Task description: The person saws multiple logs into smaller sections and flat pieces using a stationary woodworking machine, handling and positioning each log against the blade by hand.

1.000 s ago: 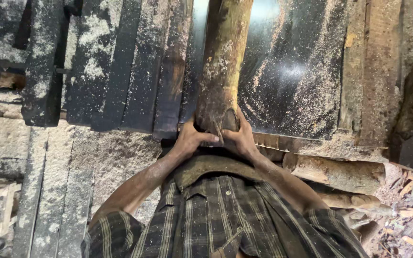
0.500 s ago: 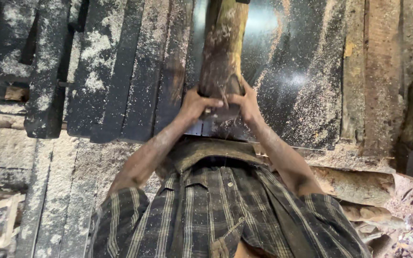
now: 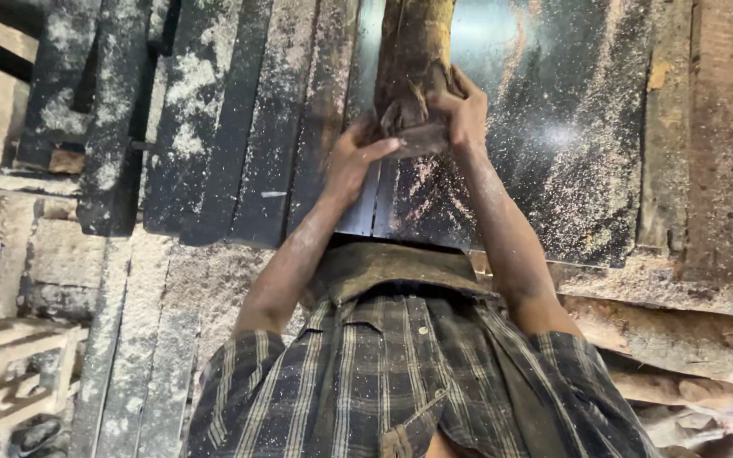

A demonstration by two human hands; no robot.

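Note:
A rough wooden log (image 3: 413,51) lies lengthwise on a dark metal saw table (image 3: 570,127) dusted with sawdust. Its near end is ragged and splintered. My left hand (image 3: 354,161) presses against the left side of that near end, fingers spread over the wood. My right hand (image 3: 461,110) grips the right side of the same end, fingers curled over it. Both arms stretch forward from my plaid shirt (image 3: 383,382). The far part of the log runs out of view at the top.
Dark sawdust-covered planks and rails (image 3: 214,127) lie to the left of the log. A wooden frame (image 3: 10,382) sits at the lower left. Offcuts and wood scraps (image 3: 680,373) pile up at the lower right beside the table's worn edge (image 3: 638,280).
Both hands and the log's near end have moved forward, away from my body, along the table. My arms are now more stretched out.

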